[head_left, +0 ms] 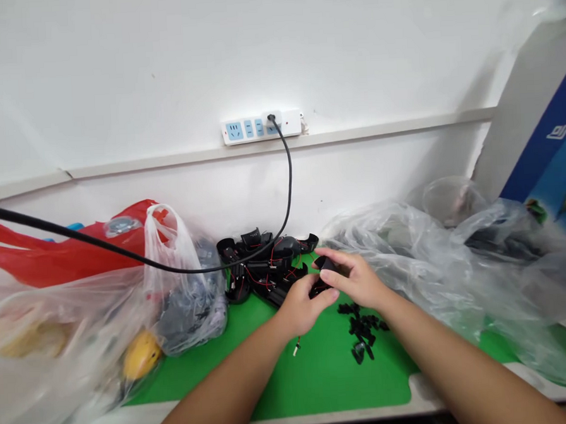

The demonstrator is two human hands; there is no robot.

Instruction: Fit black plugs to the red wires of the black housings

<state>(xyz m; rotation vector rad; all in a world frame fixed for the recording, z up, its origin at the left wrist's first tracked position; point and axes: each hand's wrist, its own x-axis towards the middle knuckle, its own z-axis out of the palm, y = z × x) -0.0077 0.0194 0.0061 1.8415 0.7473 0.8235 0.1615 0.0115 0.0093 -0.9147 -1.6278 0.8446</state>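
Between my two hands is a black plastic housing point(327, 264) with thin wires. My left hand point(303, 304) grips its lower left side, thumb pointing toward the right hand. My right hand point(355, 278) has its fingers and thumb around the upper right side. A thin wire with a small white connector point(296, 350) hangs below my left hand. Behind the hands lies a heap of black plastic housings point(262, 264) with red and black wires. Small black plastic pieces point(362, 327) are scattered on the green mat point(330, 380), below and right of my hands.
A white power strip point(262, 127) is fixed on the wall, with a black cable point(288, 186) looping down across the left. Filled clear plastic bags point(193, 305) and a red bag point(86, 254) stand at left. More clear plastic point(408, 250) and a blue box point(545, 141) are at right.
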